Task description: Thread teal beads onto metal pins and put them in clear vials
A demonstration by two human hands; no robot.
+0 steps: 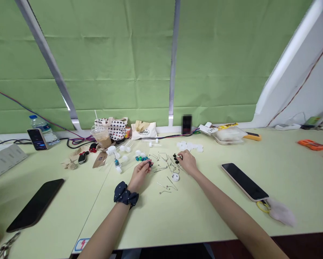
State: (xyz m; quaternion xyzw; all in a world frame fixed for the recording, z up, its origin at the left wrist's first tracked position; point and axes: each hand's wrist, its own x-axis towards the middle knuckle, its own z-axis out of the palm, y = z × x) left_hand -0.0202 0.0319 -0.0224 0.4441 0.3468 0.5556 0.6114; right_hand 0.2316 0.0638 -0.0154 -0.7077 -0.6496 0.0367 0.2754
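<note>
At the worktop's (177, 219) left near edge lies a dark phone (34, 205), with bare surface between it and the middle. Along the back edge stand a bottle (42, 129), a cup (102, 136) and a patterned bag (115, 127).

The left hand (140, 173), a scrunchie (126, 194) on its wrist, reaches in from the near edge. Its fingers are curled and pinched on a small dark piece (150, 164), just beside some teal beads (141, 157). Bent wire pins (164, 162) are scattered between the hands, with a white disc (175, 176) near them.

The right hand (188, 162) lies palm down, forearm stretched from the near right corner. Its fingertips are at some black pieces (175, 157); whether it grips one is too small to tell. White caps (190, 146) sit behind it.

A second phone (244, 181) lies well to the right, with open worktop beyond it and along the near edge.
</note>
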